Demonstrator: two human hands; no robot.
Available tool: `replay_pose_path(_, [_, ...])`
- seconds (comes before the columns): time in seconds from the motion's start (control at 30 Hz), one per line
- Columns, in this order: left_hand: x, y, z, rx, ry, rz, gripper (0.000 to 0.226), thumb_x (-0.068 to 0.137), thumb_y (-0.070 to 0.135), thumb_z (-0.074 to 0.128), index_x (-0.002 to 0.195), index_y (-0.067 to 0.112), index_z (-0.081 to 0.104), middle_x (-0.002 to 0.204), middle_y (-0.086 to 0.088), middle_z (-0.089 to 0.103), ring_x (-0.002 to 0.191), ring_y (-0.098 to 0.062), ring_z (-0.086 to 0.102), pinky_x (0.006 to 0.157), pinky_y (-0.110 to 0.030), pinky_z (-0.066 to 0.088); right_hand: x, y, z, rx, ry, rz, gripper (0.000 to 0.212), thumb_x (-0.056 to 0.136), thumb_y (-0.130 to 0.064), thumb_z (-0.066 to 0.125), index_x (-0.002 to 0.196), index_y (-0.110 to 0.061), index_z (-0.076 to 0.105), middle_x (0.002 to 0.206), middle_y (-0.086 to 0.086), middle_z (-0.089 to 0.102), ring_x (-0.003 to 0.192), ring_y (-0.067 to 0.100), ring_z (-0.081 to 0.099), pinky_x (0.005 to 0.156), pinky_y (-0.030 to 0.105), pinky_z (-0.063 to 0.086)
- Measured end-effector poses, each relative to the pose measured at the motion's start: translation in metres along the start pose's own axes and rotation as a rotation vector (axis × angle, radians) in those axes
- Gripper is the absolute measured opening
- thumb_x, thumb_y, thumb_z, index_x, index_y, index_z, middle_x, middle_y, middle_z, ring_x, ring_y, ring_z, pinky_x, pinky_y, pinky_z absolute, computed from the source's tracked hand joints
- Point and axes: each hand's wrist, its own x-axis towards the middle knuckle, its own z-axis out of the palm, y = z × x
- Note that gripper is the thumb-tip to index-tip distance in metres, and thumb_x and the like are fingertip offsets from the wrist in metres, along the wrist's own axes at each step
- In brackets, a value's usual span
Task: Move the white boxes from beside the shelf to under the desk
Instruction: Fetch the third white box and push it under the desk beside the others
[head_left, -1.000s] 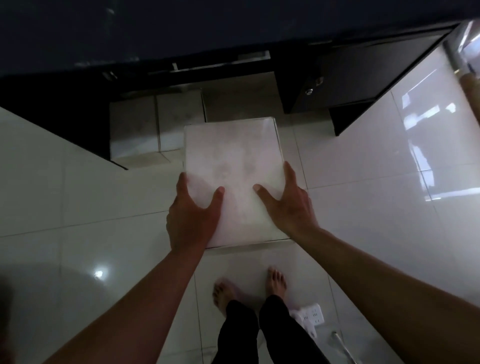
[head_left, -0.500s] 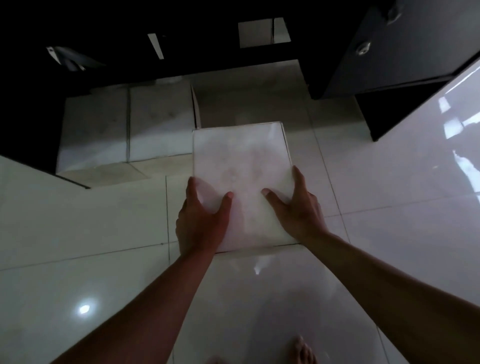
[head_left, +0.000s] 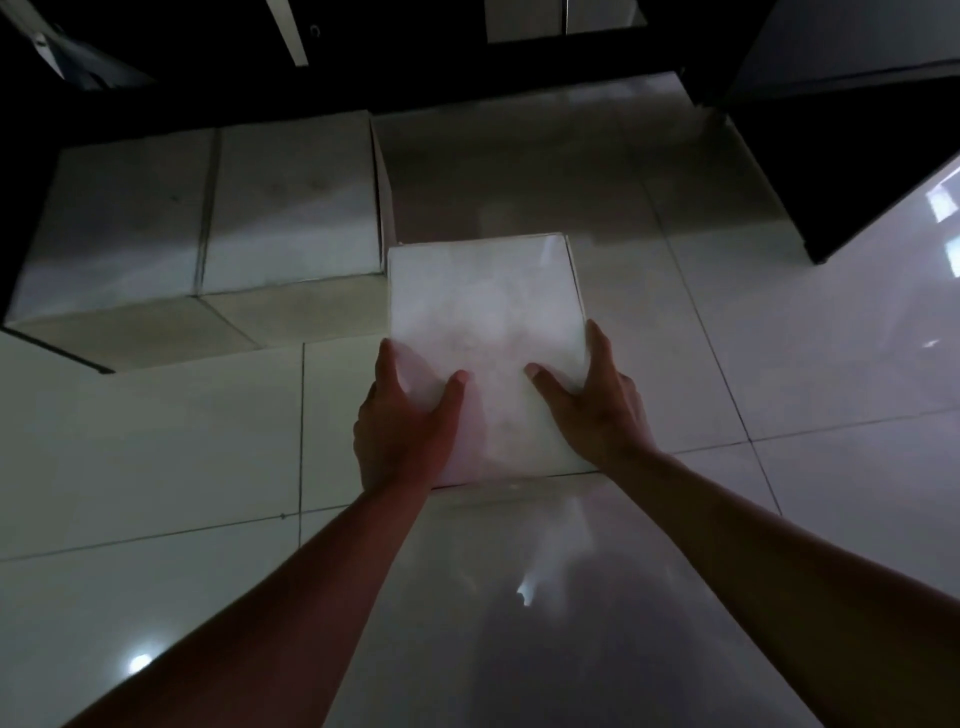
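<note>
Boxes under the dark desk (head_left: 467, 88) are seen nearer and larger than in the picture half a second earlier, and the desk's underside now fills the top of the view. The plain white rectangular cardboard box (head_left: 485, 332) in hand has been carried forward and lower: its far left corner now lies just beside the near right corner of the right-hand stowed box (head_left: 291, 202), where a clear gap of floor was seen between them before. The bare foot noted at the lower edge half a second ago is no longer in view.

The carried box is gripped at its near end by both hands. The left hand (head_left: 402, 421) is closed on the near left corner, thumb laid on the top face and fingers wrapped down the left side. The right hand (head_left: 597, 405) is closed on the near right corner in the same manner (thumb on top, fingers along the right side). Whether the box's base rests on the glossy pale tiled floor (head_left: 779, 374) cannot be told.

Count: three white boxes in all, one held and two set side by side, touching, beneath the desk, the left-hand stowed box (head_left: 119, 218) partly in shadow. Two hands and two bare forearms are recorded. One dark cabinet (head_left: 841, 130) is noted at upper right.
</note>
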Motion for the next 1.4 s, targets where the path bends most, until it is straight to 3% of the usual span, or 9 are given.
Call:
replay_pose_path(0.23, [0.0,-0.012,0.017,0.005,0.018,0.023,0.092,0.079,0.068,0.061,0.153,0.031,0.022,0.147,-0.009,0.049,0.128,-0.038,0.05,0.105,-0.049,0.041,0.008,0.017,0.009,-0.02,0.018,-0.059,0.087,0.09,-0.061,0.057,0.155,-0.028,0.009,0.139,0.008,0.054,0.116,0.033,0.057,0.091,0.042,0.048])
replay_pose_path(0.33, [0.0,-0.011,0.017,0.04,0.005,0.061,0.091,0.083,0.064,0.06,0.155,0.026,0.018,0.155,-0.009,0.038,0.133,-0.038,0.045,0.105,-0.051,0.039,0.009,0.017,0.014,-0.093,0.057,-0.132,0.086,0.092,-0.058,0.055,0.157,-0.024,0.01,0.159,0.006,0.029,0.139,0.029,0.038,0.104,0.043,0.041])
replay_pose_path(0.43, [-0.003,-0.02,0.014,0.179,0.038,0.306,0.08,0.09,0.059,0.054,0.154,0.022,0.023,0.162,-0.011,0.021,0.141,-0.035,0.034,0.106,-0.05,0.038,0.006,0.019,0.016,-0.303,0.123,-0.404,0.072,0.097,-0.051,0.051,0.155,-0.017,0.023,0.165,0.009,0.01,0.151,0.024,0.009,0.121,0.046,0.019])
replay_pose_path(0.57, [0.001,-0.038,0.001,0.327,-0.075,0.844,0.064,0.095,0.052,0.045,0.143,0.01,0.049,0.157,-0.013,0.034,0.147,-0.027,0.026,0.115,-0.052,0.028,-0.007,0.036,0.016,-0.388,0.019,-0.862,0.058,0.096,-0.04,0.056,0.14,-0.003,0.051,0.154,0.016,0.038,0.146,0.028,0.03,0.115,0.051,0.029])
replay_pose_path(0.67, [-0.001,-0.045,-0.011,0.388,-0.196,1.015,0.082,0.086,0.062,0.056,0.145,0.007,0.045,0.158,-0.013,0.032,0.147,-0.024,0.026,0.118,-0.047,0.025,-0.015,0.047,0.01,-0.442,-0.043,-0.939,0.078,0.088,-0.058,0.061,0.142,-0.002,0.049,0.155,0.015,0.038,0.146,0.026,0.029,0.118,0.047,0.026])
replay_pose_path(0.77, [0.001,-0.048,-0.018,0.497,-0.299,1.014,0.105,0.076,0.076,0.056,0.153,0.01,0.03,0.164,-0.008,0.016,0.151,-0.02,0.01,0.121,-0.043,0.016,-0.014,0.048,0.008,-0.568,-0.098,-0.917,0.098,0.081,-0.074,0.056,0.151,-0.009,0.037,0.161,0.011,0.026,0.15,0.023,0.019,0.121,0.043,0.018])
replay_pose_path(0.97, [0.011,-0.037,-0.012,0.524,-0.316,0.965,0.102,0.076,0.073,0.052,0.154,0.011,0.029,0.164,-0.008,0.014,0.151,-0.022,0.011,0.121,-0.038,0.014,0.002,0.045,0.007,-0.623,-0.088,-0.913,0.09,0.081,-0.067,0.059,0.149,-0.011,0.04,0.159,0.012,0.031,0.148,0.026,0.025,0.119,0.046,0.023])
replay_pose_path(1.2, [0.028,-0.01,0.0,0.456,-0.341,0.826,0.095,0.082,0.048,0.072,0.155,0.011,0.024,0.165,-0.003,0.007,0.151,-0.018,0.003,0.12,-0.028,0.006,0.025,0.027,0.008,-0.659,-0.081,-0.829,0.079,0.086,-0.051,0.066,0.149,-0.009,0.04,0.158,0.015,0.032,0.147,0.032,0.026,0.119,0.047,0.024])
replay_pose_path(1.4, [0.036,0.007,0.006,0.484,-0.307,0.72,0.074,0.09,0.021,0.067,0.151,0.004,0.029,0.163,-0.01,0.015,0.15,-0.026,0.013,0.112,-0.049,0.036,0.033,0.006,0.02,-0.628,-0.078,-0.725,0.072,0.094,-0.034,0.061,0.152,-0.007,0.03,0.161,0.018,0.021,0.149,0.036,0.015,0.12,0.052,0.016])
